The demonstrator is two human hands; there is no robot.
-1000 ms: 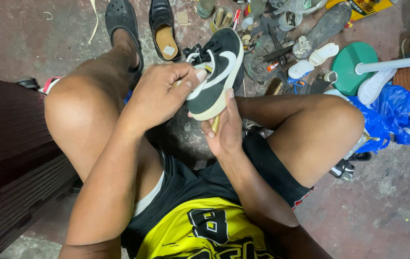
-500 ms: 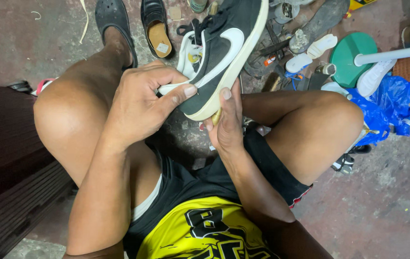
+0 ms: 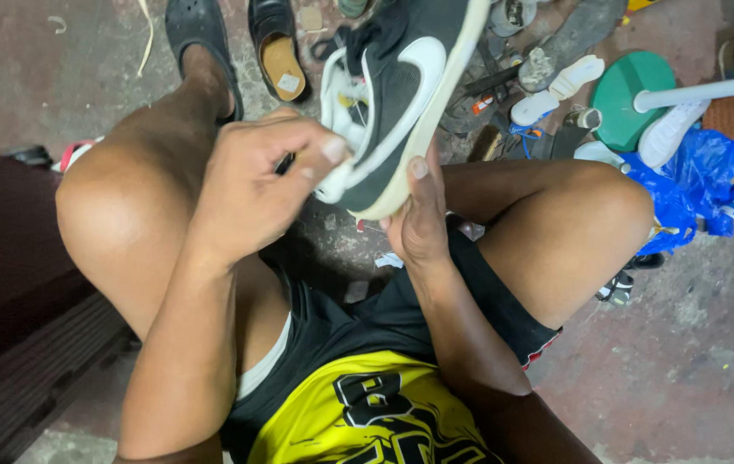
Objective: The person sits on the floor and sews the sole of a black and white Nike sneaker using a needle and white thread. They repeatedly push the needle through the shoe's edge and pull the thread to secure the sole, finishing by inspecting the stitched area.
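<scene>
The person sits low with knees apart and holds a black sneaker [image 3: 405, 94] up between them, in front of the chest. Over the last second the shoe has come up and turned: a second ago it lay lower, near the lap, with its side facing the camera; now its toe points up and away past the top edge of the view, and the cream sole edge runs down toward the heel.

The left hand [image 3: 251, 185] has shifted from lying over the upper to a pinch at the heel, thumb and fingers closed narrow on the white collar there. The right hand [image 3: 418, 219] stays under the shoe, fingers shut around the heel end of the sole, thumb pressed flat against the cream edge. Both hands carry the shoe clear of the legs and the floor.

The lift brings the sole edge and heel closer to the eyes, so the work in hand seems to be inspection or handling at the heel seam.

A sandal [image 3: 279, 47] lies on the concrete beyond the left knee; a blue plastic bag [image 3: 693, 185] and loose soles lie beyond the right knee.
</scene>
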